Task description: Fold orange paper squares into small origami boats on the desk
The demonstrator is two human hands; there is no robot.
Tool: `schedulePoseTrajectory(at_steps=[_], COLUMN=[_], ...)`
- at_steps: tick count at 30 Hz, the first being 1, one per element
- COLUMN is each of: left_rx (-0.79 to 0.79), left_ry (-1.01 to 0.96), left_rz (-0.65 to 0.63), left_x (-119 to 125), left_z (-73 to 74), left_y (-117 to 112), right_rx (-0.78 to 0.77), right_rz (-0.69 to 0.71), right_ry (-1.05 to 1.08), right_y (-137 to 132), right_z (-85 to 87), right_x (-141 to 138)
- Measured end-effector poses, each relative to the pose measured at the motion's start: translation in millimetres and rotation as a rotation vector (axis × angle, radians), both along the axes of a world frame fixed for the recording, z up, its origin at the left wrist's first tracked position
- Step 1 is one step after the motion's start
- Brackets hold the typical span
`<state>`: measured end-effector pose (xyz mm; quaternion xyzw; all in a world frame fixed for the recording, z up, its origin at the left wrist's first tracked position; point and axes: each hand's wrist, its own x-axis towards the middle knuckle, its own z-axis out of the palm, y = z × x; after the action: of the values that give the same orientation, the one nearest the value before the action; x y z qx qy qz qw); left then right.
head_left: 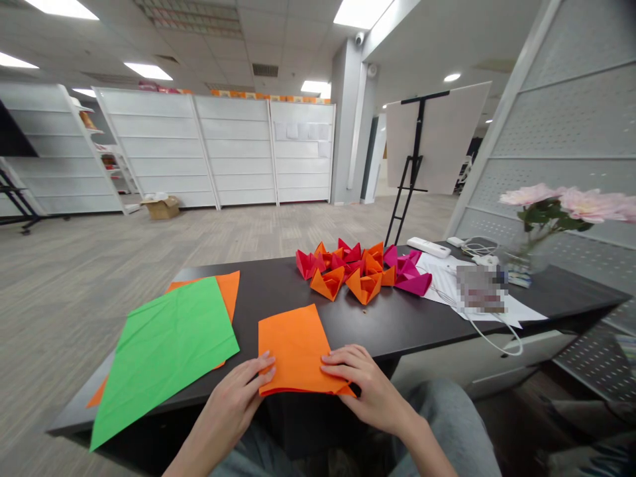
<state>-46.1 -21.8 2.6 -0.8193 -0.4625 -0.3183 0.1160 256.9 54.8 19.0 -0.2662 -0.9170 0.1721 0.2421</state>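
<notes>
A folded sheet of orange paper (295,341) lies at the table's front edge, its near side layered and slightly raised. My left hand (243,387) grips its left edge, fingertips resting on top. At the lower right corner my right hand (360,377) holds the paper, fingers across the top and the thumb mostly hidden. To the left is a large green sheet (171,338), partly over an orange sheet (229,291). Beyond the folded paper stand several folded paper boats, among them an orange boat (365,285), a red one (309,264) and a magenta one (412,281).
The black table (268,285) also bears white papers (517,311), a white cable (477,324), a white power strip (428,248) and a glass vase (519,262) with pink flowers (586,202). An easel (415,165) stands behind; a cardboard box (161,207) sits on the floor.
</notes>
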Motion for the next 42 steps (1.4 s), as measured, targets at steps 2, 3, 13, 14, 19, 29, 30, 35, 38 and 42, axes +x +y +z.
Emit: schedulePoseTrajectory(at_steps=[2, 3, 13, 14, 19, 29, 30, 35, 38, 42], left_rx=[-0.034, -0.055, -0.215, -0.226, -0.276, -0.390, -0.392, -0.449, -0.439, -0.403], left_ry=[-0.062, -0.101, -0.595, -0.609, -0.553, -0.014, 0.022, -0.021, -0.161, -0.452], left_rz=[-0.004, 0.013, 0.352, 0.363, 0.330, -0.038, -0.037, -0.078, -0.025, 0.251], left_x=[0.1, 1.0, 17.1, 17.7, 14.7, -0.5, -1.3, -6.6, -2.5, 14.7], left_z=[-1.2, -2.4, -9.3, -7.3, 3.5, 29.5, 31.7, 35.6, 29.6, 22.7], left_y=[-0.4, -0.4, 10.4, 10.3, 1.3, -12.6, -13.3, -15.7, -12.8, -1.4], right_rx=[-0.013, -0.019, -0.319, -0.387, -0.422, 0.006, 0.030, 0.022, -0.037, -0.155], right_rz=[-0.006, -0.011, -0.292, -0.263, -0.006, 0.084, 0.085, 0.109, 0.064, -0.100], right_ry=[0.041, 0.046, 0.294, 0.322, 0.159, -0.114, -0.137, -0.184, -0.125, 0.049], right_y=[-0.3, -1.0, 25.0, 29.4, 34.4, 19.9, 18.0, 10.9, 8.9, 11.1], right_z=[-0.5, -0.4, 17.1, 21.2, 31.2, -11.1, -12.0, -5.0, 0.8, 5.3], right_x=[0.0, -0.5, -48.6, -53.6, -48.7, -21.3, -20.9, -16.2, -17.2, -28.6])
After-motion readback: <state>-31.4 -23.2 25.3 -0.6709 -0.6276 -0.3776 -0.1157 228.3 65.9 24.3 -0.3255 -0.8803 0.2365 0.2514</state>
